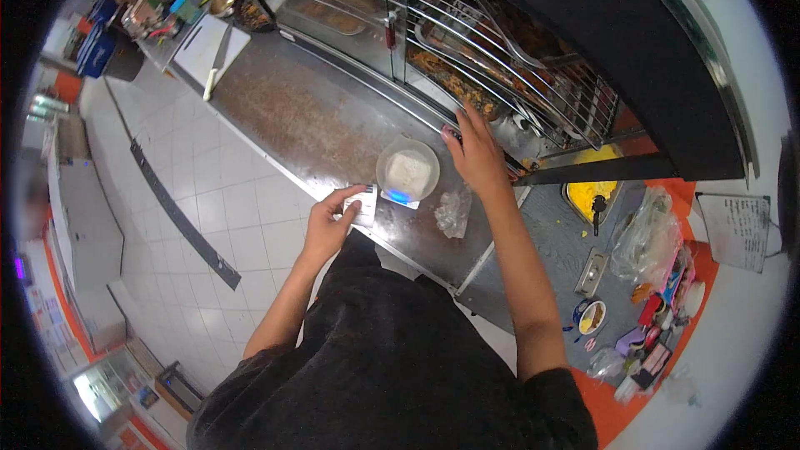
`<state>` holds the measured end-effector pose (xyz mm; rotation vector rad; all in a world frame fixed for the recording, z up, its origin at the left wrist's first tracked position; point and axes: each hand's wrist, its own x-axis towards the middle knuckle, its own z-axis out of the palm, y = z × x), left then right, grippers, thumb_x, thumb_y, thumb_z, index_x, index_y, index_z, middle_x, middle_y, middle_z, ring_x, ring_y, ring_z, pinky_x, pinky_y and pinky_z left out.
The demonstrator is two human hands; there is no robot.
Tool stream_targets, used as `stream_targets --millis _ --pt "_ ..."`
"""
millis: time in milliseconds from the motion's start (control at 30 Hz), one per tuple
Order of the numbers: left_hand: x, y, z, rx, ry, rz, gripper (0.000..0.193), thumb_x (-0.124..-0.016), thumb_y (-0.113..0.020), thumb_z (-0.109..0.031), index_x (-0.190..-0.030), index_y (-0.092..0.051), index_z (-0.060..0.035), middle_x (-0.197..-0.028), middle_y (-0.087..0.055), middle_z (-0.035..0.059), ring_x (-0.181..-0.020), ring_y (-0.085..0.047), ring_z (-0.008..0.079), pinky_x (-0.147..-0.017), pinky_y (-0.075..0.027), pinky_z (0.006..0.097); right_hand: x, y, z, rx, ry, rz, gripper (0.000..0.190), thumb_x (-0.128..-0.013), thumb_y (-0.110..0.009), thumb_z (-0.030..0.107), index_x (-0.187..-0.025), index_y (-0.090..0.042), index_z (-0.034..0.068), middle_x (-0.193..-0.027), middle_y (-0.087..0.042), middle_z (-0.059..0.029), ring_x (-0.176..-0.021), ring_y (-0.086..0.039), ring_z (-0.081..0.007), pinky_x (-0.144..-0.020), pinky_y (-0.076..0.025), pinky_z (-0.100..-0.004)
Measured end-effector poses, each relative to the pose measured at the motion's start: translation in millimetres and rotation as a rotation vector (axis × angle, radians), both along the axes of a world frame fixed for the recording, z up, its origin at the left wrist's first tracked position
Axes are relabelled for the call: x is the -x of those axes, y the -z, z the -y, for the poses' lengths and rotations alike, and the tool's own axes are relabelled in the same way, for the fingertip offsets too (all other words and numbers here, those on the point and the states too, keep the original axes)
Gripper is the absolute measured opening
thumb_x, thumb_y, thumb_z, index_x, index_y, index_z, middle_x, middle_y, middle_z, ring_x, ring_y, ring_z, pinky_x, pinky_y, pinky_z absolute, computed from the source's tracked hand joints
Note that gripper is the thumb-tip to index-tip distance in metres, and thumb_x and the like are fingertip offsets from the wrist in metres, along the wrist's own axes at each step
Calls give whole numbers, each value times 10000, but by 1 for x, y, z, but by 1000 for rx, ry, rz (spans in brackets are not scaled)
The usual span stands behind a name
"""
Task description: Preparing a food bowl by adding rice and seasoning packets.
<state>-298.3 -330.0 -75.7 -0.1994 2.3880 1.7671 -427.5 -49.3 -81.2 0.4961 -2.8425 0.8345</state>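
My left hand (334,219) grips a small white printed paper (362,207) at the counter's front edge. Right of it, a round translucent bowl (408,169) of white powder sits on a small scale (400,200) with a lit blue display. My right hand (478,150) is raised at the lower rail of the glass display cabinet, fingers apart; whether the fingertips touch the rail cannot be told. A crumpled clear plastic bag (452,215) lies on the metal counter (300,112) below that hand.
A knife (219,62) lies on a white cutting board (200,53) at the far left end. Wire racks (500,44) with trays of food fill the cabinet. On the grey counter at right stand a container of yellow food (590,190), a plastic bag (647,240) and a small tub (589,317).
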Motion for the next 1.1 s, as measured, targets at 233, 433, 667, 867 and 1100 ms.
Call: stream_targets --millis 233,433,667,867,1100 --pt "61 -8 91 89 97 -145 299 -918 -646 -76 -1212 -695 -83 -1078 -717 37 -752 -482 99 -714 -433 246 135 19 60 -154 211 321 756 -994 -417 587 -1382 -498 -56 -1407 -494 -298 -1318 -471 -430 -1113 -374 -488" --pt "75 17 144 -55 18 -18 305 -916 -646 -75 -1216 -699 -82 -1091 -712 17 -757 -466 74 -703 -427 234 154 34 53 -117 163 501 881 -950 -357 697 -1358 -532 -64 -1414 -491 -303 -1358 -443 -417 -1161 -316 -460" --pt "103 2 145 -42 142 -39 306 -916 -657 -72 -1218 -699 -90 -1037 -724 28 -670 -439 71 -680 -439 228 160 30 72 -208 191 489 658 -986 -350 562 -1358 -572 68 -1435 -498 -230 -1328 -480 -372 -1125 -356 -466" --pt "116 0 146 -23 173 -56 302 -915 -658 -71 -1212 -706 -102 -810 -625 -13 -649 -403 66 -624 -391 225 94 33 78 -89 336 -85 378 -980 -573 325 -1202 -676 37 -1254 -594 -205 -1194 -561 -366 -1027 -449 -458" --pt "138 4 124 -58 251 -76 299 -906 -650 -58 -1195 -709 -104 -794 -585 -10 -700 -444 86 -663 -402 240 -18 -26 116 467 474 -329 202 -852 -695 -22 -1053 -673 -26 -1083 -698 -166 -1009 -670 -294 -920 -504 -353"
